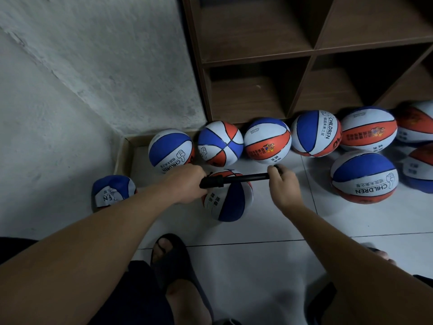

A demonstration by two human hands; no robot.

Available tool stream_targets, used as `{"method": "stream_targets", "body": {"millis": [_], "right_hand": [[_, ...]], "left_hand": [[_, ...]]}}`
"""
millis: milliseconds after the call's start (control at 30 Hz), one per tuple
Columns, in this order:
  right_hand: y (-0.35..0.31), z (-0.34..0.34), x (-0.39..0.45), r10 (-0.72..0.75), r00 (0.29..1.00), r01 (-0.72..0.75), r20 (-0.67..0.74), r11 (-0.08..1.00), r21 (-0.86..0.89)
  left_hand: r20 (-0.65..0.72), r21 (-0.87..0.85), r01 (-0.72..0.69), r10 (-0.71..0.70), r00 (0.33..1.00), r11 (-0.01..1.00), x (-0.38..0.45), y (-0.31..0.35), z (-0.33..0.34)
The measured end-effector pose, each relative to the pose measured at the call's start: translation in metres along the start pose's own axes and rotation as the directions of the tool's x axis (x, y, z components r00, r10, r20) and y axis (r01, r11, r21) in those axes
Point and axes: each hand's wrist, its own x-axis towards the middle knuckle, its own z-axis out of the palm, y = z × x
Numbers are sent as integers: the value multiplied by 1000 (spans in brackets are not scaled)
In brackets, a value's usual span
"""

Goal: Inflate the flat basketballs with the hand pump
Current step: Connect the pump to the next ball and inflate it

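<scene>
White floor tiles (257, 266) are seen underfoot, with a sandalled foot (168, 252) nearest. Just beyond, the hand pump (234, 179) is held level, its long axis running left to right above a soft basketball (230, 200). The left hand (187, 182) is curled round the hose end; the right hand (282, 184) is closed on the handle end. Whether the needle is seated cannot be told. Farther left, a cardboard box (121, 153) holds 1 ball (171, 150); a crumpled flat ball (112, 192) lies outside it. Round balls (267, 140) line the wooden shelf (257, 55).
</scene>
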Motion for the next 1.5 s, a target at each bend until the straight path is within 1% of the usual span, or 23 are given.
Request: {"method": "stream_targets", "body": {"millis": [100, 167, 300, 433, 533, 667, 767, 833, 967, 1033, 1100, 1233, 1333, 1433, 1500], "right_hand": [[-1, 7, -1, 28, 999, -27, -35, 1000, 15], [-4, 18, -5, 26, 999, -27, -40, 1000, -15], [-11, 41, -26, -21, 999, 22, 41, 999, -45], [-13, 61, -41, -70, 994, 78, 89, 993, -89], [-14, 69, -43, -63, 991, 74, 118, 992, -98], [-17, 63, -41, -93, 989, 105, 116, 989, -104], [-22, 58, -39, -107, 984, 120, 143, 989, -88], [-22, 51, -34, -89, 987, 101, 135, 991, -83], [-11, 20, -9, 4, 1000, -4, 22, 1000, -8], [-5, 5, 0, 43, 998, -44, 34, 998, 47], [-5, -1, 1, 41, 997, -44, 60, 998, 47], [-11, 9, -10, -2, 1000, 2, 25, 1000, -1], [-18, 27, -20, -25, 993, 32, 112, 998, -61], [-23, 41, -30, -43, 982, 60, 186, 994, -88], [-23, 48, -33, -55, 977, 77, 206, 992, -104]], "left_hand": [[-7, -1, -1, 1, 1000, 1000, 2, 3, 0], [-5, 24, -23, 23, 1000, 999, 1, 10, 0], [-5, 86, -41, 42, 999, 995, -1, 24, 4], [-9, 124, -50, 51, 999, 991, 0, 33, 5], [-1, 140, -50, 50, 999, 989, -1, 38, 5], [-27, 107, -57, 60, 998, 993, -1, 37, 6], [-41, 89, -53, 57, 998, 995, -2, 35, 5], [-45, 77, -53, 57, 997, 996, -2, 32, 1], [-40, 52, 2, 0, 999, 999, -4, 12, -8], [-23, 20, 16, -15, 1000, 1000, -4, 4, -8], [-8, -13, 6, -6, 1000, 1000, -6, 2, -7], [-3, 0, 12, -12, 1000, 1000, -6, 5, -4], [-15, 55, 30, -29, 999, 998, -5, 9, 2], [-8, 34, 17, -17, 1000, 999, -9, 21, 11], [-17, 45, 18, -17, 1000, 999, -11, 30, 15]]}}
